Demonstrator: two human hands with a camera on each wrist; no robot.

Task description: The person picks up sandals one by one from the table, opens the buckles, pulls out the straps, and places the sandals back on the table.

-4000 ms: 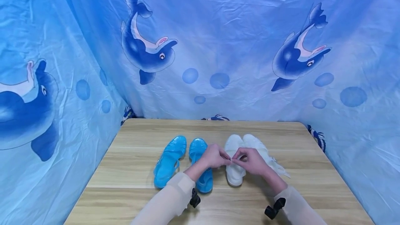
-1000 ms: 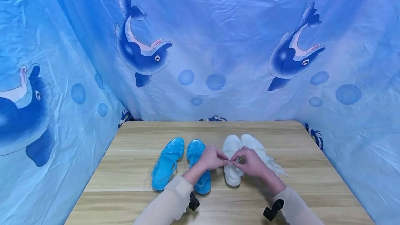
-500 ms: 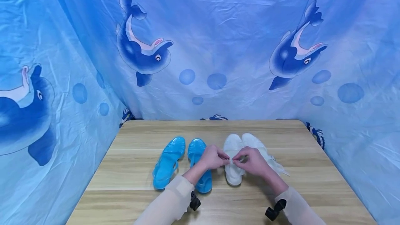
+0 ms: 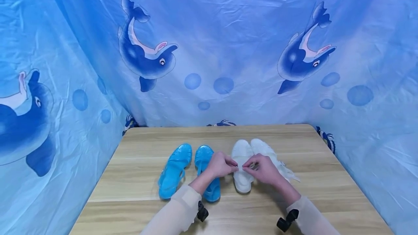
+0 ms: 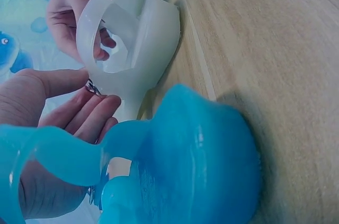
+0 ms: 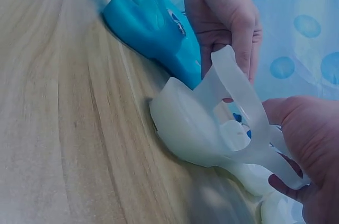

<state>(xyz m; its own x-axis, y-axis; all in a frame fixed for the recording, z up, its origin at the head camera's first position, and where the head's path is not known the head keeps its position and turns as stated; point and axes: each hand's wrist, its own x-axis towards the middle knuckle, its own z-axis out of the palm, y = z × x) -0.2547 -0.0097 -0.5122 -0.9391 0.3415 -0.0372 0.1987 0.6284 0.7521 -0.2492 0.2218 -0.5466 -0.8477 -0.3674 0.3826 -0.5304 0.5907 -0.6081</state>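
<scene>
Two white jelly sandals stand side by side at the right of the middle. Both hands work over the left white sandal. My left hand comes in from its left side, thumb and fingertips pinching its small metal buckle, as the left wrist view shows. From the other side, my right hand pinches the sandal's ankle strap between thumb and fingers. The heel band arches up behind the sole. The right white sandal is partly covered by my right hand, its loose strap lying outward.
A pair of blue jelly sandals is on the left: one blue sandal in full view, the other blue sandal partly under my left forearm. The wooden table ends at a blue dolphin-print curtain at the back and sides.
The fingertips, touching one second ago, have drawn slightly apart over the white sandal, and the strap loop seen then above the right fingers is gone. The sandals stay in place; the head view shifts slightly.
</scene>
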